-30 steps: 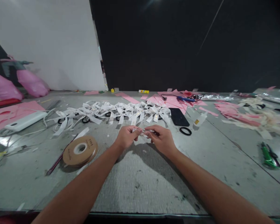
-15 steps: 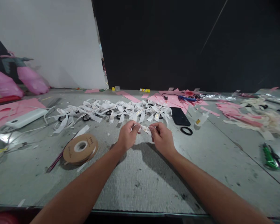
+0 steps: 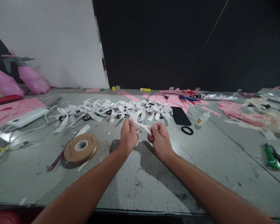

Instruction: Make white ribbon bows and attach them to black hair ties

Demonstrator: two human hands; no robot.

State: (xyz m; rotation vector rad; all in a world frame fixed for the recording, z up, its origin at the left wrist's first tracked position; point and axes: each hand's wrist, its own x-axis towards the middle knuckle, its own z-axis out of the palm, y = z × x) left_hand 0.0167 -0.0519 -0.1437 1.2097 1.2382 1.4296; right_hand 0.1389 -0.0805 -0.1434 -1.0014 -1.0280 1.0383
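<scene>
A short piece of white ribbon [image 3: 143, 127] is stretched between both hands above the grey table [image 3: 140, 183]. My left hand [image 3: 128, 136] pinches its left end with closed fingers. My right hand [image 3: 160, 140] pinches the right end, knuckles toward me. Just beyond the hands lies a long row of white ribbon bows [image 3: 112, 111] with black rings among them. A brown ribbon spool [image 3: 81, 148] lies flat to the left of my left hand.
A black phone [image 3: 179, 115] and a black ring [image 3: 187, 130] lie right of the hands. Pink paper scraps [image 3: 175, 99] cover the back, a white power bank [image 3: 28, 117] sits left, green scissors [image 3: 272, 156] far right. A dark wall rises behind.
Both hands have lifted a little and turned, and the ribbon piece now slants between them. Nothing else on the table has moved.
</scene>
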